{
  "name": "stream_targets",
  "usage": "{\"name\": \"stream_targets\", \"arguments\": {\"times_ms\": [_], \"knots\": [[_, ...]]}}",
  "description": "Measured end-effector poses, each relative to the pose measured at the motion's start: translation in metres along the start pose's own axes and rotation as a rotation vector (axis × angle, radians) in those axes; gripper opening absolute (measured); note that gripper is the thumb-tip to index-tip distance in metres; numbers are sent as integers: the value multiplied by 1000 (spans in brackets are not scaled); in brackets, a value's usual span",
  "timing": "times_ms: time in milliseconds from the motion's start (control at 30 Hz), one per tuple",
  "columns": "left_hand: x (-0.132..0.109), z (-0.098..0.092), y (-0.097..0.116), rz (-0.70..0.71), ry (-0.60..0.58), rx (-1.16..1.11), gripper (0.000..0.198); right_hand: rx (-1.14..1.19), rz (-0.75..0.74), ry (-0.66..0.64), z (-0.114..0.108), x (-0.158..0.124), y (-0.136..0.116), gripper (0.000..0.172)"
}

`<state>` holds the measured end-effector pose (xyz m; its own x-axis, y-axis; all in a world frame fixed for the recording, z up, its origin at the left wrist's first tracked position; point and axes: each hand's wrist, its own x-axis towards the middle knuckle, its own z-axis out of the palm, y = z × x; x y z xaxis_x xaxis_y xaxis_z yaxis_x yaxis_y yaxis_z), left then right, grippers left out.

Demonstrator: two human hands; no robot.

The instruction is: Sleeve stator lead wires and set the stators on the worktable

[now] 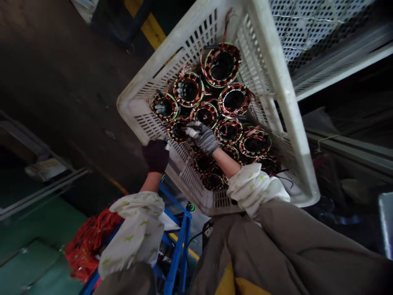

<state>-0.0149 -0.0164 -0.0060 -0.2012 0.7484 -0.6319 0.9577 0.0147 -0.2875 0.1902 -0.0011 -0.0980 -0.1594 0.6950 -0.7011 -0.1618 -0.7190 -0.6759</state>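
Several motor stators, rings wound with copper wire and loose wire ends, stand in a white slotted plastic crate. My right hand, in a grey striped glove with white on a fingertip, reaches over the stators. Its fingers are closed at the rim of a small stator on the crate's left side; the exact grip is partly hidden. My left hand, in a dark glove, is curled closed at the crate's left edge. Whatever it holds, if anything, I cannot make out.
Another white perforated crate stands at the upper right. To the lower left are a blue metal frame and a heap of orange-red cords. Yellow floor marking shows beyond the crate.
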Motion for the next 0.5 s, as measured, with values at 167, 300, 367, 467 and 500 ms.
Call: {"name": "stream_targets", "arguments": {"times_ms": [167, 300, 367, 467, 500], "knots": [[-3, 0, 3, 4, -12, -55, 24, -247, -17, -41, 20, 16, 25, 26], [-4, -4, 6, 37, -21, -74, 26, -262, -16, -43, 16, 18, 31, 26], [-5, -8, 8, 42, -20, -62, 25, -293, -31, -42, 12, 17, 32, 26], [-6, -13, 10, 38, -43, -58, 25, -352, -41, -40, 11, 19, 33, 27], [-7, -14, 11, 36, -49, -58, 25, -352, -31, -41, 12, 20, 33, 28]]}}
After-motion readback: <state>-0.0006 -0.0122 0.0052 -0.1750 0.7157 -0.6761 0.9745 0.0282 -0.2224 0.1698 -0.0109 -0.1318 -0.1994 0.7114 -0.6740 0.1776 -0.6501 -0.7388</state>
